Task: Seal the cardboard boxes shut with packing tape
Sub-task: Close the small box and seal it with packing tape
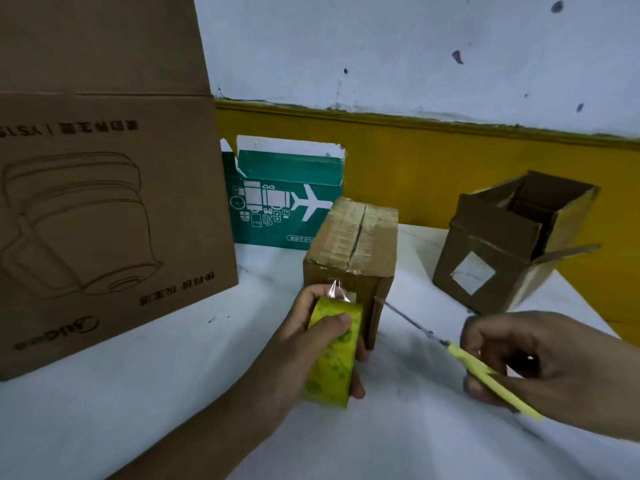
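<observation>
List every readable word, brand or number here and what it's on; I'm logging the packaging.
"YS1", upside down, cut off by the frame edge: large cardboard box.
Chinese print and corner logo on the same box: upside down, too blurred to read.
Small label on the green box: too small to read.
No text seen on the small taped box, open box, tape roll or yellow-handled scissors.

On the counter, a large box is placed left, a small box in the middle, an open box right. A fourth box is set behind, between the large and small ones. A tape roll is held just before the small box, scissors to its right.
</observation>
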The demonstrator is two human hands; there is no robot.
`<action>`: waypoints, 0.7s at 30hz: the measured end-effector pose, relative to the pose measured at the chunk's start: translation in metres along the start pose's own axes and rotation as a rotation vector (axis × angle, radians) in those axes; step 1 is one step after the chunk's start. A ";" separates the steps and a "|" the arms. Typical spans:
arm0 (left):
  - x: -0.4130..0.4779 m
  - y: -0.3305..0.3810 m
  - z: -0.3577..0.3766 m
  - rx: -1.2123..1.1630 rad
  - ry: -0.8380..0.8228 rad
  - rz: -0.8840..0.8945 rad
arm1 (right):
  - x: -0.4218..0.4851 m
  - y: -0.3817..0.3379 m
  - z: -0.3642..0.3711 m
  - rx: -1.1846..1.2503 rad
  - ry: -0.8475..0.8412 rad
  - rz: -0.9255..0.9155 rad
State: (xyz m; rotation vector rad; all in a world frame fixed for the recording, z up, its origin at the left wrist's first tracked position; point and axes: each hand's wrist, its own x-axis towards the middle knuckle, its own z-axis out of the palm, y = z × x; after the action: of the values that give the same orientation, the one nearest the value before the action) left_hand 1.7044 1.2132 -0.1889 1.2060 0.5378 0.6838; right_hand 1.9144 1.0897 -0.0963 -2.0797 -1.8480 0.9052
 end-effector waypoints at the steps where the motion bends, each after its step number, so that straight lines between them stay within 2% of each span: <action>1: 0.000 0.000 0.000 0.009 0.002 -0.001 | 0.007 -0.002 -0.001 -0.061 0.027 -0.013; 5: 0.005 -0.004 -0.004 0.037 0.040 -0.018 | 0.022 -0.013 -0.008 -0.094 0.065 -0.021; 10: 0.007 -0.002 -0.004 0.072 0.079 -0.049 | 0.032 -0.018 -0.014 -0.006 -0.010 0.020; 21: 0.006 0.006 -0.003 0.068 0.146 -0.092 | 0.044 -0.034 -0.011 0.115 0.015 0.071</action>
State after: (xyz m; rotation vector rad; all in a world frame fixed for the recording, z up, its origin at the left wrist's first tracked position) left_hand 1.7052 1.2212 -0.1841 1.1931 0.7390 0.6824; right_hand 1.8942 1.1404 -0.0824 -2.0880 -1.6819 0.9856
